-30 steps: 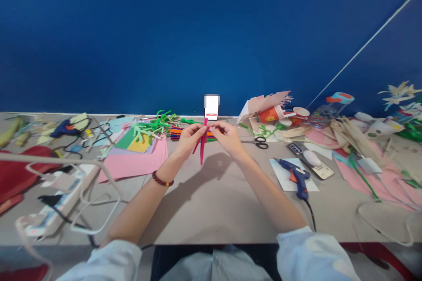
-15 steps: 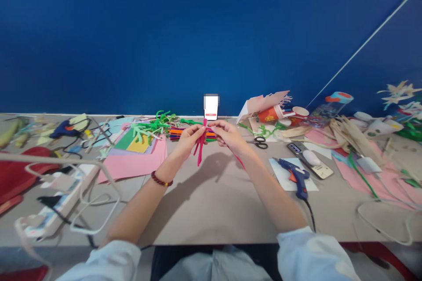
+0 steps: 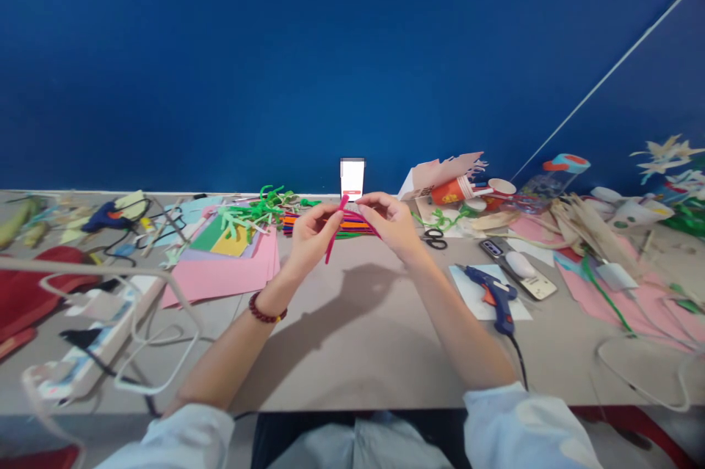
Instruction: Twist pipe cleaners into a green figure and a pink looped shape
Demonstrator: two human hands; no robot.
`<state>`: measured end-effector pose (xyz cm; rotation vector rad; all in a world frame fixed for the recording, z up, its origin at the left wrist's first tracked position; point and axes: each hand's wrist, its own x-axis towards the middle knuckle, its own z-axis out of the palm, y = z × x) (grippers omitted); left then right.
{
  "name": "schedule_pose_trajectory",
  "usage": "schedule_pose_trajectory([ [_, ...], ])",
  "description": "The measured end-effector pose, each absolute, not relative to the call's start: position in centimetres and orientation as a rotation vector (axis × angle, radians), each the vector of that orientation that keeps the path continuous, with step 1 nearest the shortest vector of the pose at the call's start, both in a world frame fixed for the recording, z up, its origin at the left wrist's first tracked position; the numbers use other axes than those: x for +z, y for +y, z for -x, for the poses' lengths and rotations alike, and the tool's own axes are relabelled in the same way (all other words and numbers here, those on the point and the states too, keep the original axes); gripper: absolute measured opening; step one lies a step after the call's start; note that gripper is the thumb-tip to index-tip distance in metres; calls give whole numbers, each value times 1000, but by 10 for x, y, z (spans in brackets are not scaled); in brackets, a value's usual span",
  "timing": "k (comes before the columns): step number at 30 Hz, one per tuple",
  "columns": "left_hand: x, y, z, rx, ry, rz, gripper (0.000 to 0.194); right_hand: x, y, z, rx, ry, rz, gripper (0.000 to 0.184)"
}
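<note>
My left hand [image 3: 309,233] and my right hand [image 3: 392,222] meet above the middle of the grey table [image 3: 352,329], both pinched on a bundle of magenta pipe cleaners [image 3: 333,235]. The bundle slants down to the left from between my fingers, with one strand bent across toward my right hand. A dark red bead bracelet [image 3: 263,310] circles my left wrist. Behind my hands lies a heap of pipe cleaners in mixed colours [image 3: 352,224].
Pink and coloured paper sheets [image 3: 223,263] with green pipe-cleaner shapes [image 3: 258,208] lie left. A blue glue gun [image 3: 494,294], scissors [image 3: 433,238], paper cups [image 3: 457,192] and a phone [image 3: 352,179] sit right and behind. A power strip [image 3: 88,351] with cables is at near left.
Both hands rose slightly and my left hand turned palm inward. The magenta bundle tilted from hanging down to slanting, and a strand now bends across toward my right hand.
</note>
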<state>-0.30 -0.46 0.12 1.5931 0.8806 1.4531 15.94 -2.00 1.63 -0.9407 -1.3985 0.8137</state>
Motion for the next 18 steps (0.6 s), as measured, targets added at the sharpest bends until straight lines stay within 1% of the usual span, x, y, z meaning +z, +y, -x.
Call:
schedule_pose_trajectory([
  [3, 6, -7, 9, 1684, 888, -1692, 24, 22, -26, -159, 657, -1418, 926, 16],
  [5, 9, -8, 14, 1837, 897, -1805, 20, 25, -29, -158, 617, -1429, 887, 15],
  [9, 9, -8, 22, 2147, 813, -2174, 8, 28, -36, -156, 708, -1455, 816, 16],
  [11, 7, -7, 25, 2239, 758, -2361, 9, 29, -39, -154, 797, -1454, 772, 17],
  [14, -2, -3, 26, 2190, 771, -2633, 12, 30, -40, -154, 910, -1441, 712, 18],
  [18, -23, 12, 21, 1990, 860, -2809, 11, 21, -30, -156, 1063, -1484, 738, 20],
])
